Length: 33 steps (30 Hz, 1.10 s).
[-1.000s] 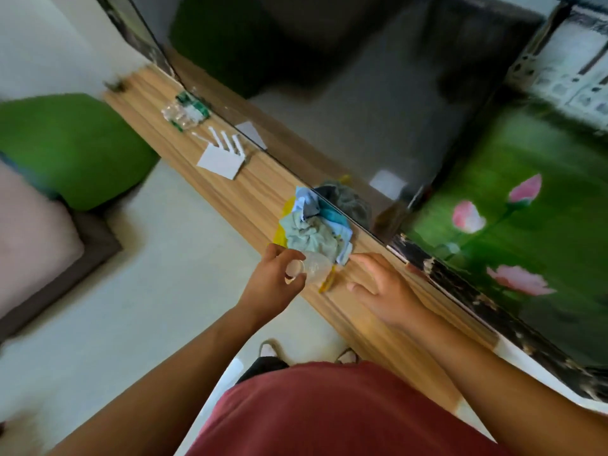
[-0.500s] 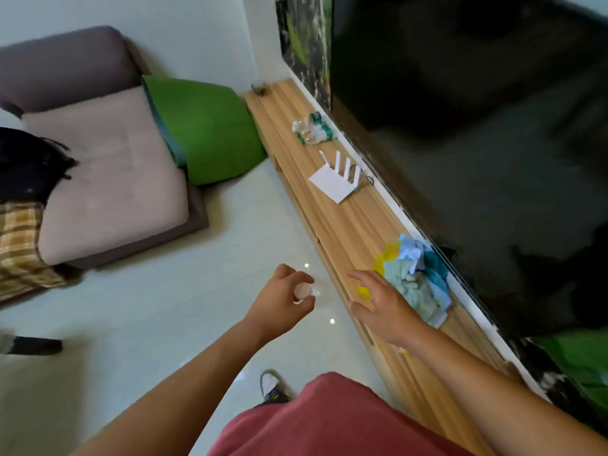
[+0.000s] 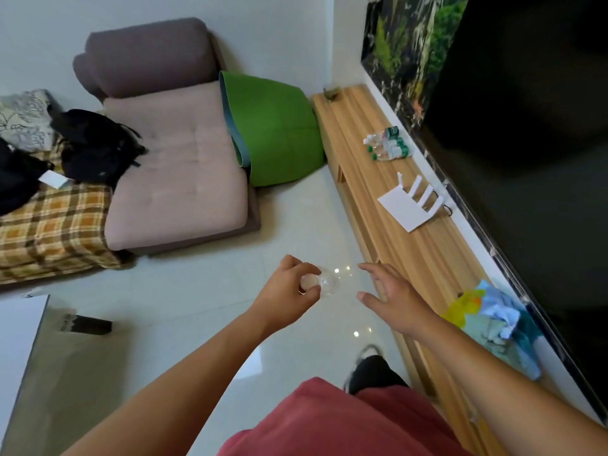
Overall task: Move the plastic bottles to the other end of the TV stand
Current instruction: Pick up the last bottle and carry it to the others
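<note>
My left hand [image 3: 289,291] is closed around the neck of a clear plastic bottle [image 3: 327,284], held out over the floor beside the wooden TV stand [image 3: 424,255]. My right hand [image 3: 391,296] hovers empty with fingers spread, just right of the bottle near the stand's front edge. A small group of plastic bottles with green labels and caps [image 3: 388,144] lies on the stand's far end, close to the dark TV screen [image 3: 526,126].
A white router [image 3: 413,202] with upright antennas sits mid-stand. A pile of cloths with a yellow item [image 3: 493,320] lies on the near part. A green cushion [image 3: 273,130] and a sofa [image 3: 171,159] stand left of the stand across pale floor tiles.
The view has swung left toward the stand's far end. My left hand has carried the bottle away from the cloth pile and out over the floor; my right hand has followed alongside.
</note>
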Tool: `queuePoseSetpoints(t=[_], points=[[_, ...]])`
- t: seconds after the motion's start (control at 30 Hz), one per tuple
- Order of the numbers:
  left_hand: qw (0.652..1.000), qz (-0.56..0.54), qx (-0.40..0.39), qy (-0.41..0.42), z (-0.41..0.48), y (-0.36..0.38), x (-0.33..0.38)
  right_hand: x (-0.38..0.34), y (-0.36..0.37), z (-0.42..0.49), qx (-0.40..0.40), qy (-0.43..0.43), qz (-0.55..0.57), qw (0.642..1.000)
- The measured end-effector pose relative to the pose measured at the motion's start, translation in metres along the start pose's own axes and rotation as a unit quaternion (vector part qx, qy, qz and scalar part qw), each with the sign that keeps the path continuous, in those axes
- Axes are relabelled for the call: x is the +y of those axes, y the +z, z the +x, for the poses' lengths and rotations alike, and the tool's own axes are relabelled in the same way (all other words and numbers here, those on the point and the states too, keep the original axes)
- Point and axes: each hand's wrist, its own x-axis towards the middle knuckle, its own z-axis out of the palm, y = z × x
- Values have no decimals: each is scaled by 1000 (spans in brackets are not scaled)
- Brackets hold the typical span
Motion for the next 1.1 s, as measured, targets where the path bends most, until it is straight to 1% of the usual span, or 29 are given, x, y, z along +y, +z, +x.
queuePoseSetpoints(t=[0.13, 0.3, 0.47, 0.57, 0.7, 0.9, 1.1], points=[[1000, -4, 6, -6, 54, -19, -9, -2, -15, 64, -6, -3, 10, 1000], [1000, 8, 18, -16, 144, -46, -11, -15, -43, 168, -14, -22, 20, 999], [999, 27, 27, -32, 233, -82, -1, -26, -88, 263, -36, -38, 20, 998], [998, 35, 38, -33, 284, -101, 5, -32, -118, 314, -36, -49, 6, 998], [998, 35, 50, -23, 339, -119, 12, -34, -144, 360, -30, -45, 12, 998], [999, 38, 33, 4, 415, -145, 11, -35, -163, 416, -15, -21, 24, 999], [998, 43, -1, 50, 512, -172, -7, -46, -180, 483, 24, 25, 26, 999]])
